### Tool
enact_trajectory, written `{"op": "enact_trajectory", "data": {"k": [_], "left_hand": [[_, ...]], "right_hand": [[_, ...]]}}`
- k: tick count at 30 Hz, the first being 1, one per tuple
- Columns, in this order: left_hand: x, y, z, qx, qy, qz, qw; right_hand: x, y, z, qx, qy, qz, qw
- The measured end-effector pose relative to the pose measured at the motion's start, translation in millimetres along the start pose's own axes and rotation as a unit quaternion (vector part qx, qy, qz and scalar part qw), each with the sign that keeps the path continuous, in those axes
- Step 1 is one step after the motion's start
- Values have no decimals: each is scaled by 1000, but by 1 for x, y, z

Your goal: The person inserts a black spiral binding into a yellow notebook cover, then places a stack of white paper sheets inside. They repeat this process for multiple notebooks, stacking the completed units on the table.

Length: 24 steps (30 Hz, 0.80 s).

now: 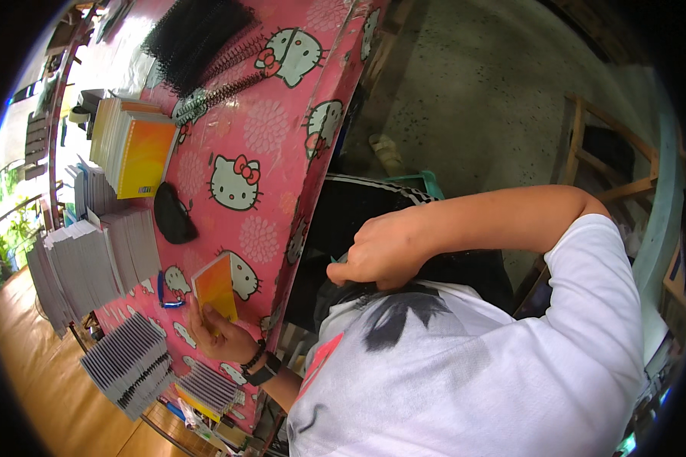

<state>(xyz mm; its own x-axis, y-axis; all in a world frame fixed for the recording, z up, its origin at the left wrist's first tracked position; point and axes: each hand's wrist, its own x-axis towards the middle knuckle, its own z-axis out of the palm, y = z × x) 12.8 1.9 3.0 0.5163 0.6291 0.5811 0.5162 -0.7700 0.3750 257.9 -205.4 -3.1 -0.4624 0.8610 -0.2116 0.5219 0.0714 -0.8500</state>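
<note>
My left hand [219, 337], with a dark band at its wrist, grips a small orange-and-yellow notebook [217, 280] by its lower edge, just above the pink tablecloth. My right hand [389, 247] is closed in front of my body, over my dark-clothed lap. Its curled fingers hide whatever may be in them. Beside the notebook lies a thin blue tool or clip [165, 293]. A black half-moon-shaped object [174, 213] rests farther along the table.
Black spiral binding coils [194, 38] lie heaped at the far end of the pink table [270, 179]. Along its left side stand a stack of orange-yellow notebooks [146, 156], piles of paper blocks [103, 259] and spiral-bound books [126, 362]. A wooden frame [617, 129] stands on the right.
</note>
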Motion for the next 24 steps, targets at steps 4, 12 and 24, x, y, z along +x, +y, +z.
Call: {"op": "enact_trajectory", "data": {"k": [4,12,24], "left_hand": [[1,7,-5,38,-13,10,999],[-7,4,-3,-25,9,-42,999],[2,25,-5,-37,-43,-14,998]], "right_hand": [[-3,12,-10,64,-11,-15,998],[22,2,-90,153,236,-30,959],[114,-10,-69,23,273,-109,956]]}}
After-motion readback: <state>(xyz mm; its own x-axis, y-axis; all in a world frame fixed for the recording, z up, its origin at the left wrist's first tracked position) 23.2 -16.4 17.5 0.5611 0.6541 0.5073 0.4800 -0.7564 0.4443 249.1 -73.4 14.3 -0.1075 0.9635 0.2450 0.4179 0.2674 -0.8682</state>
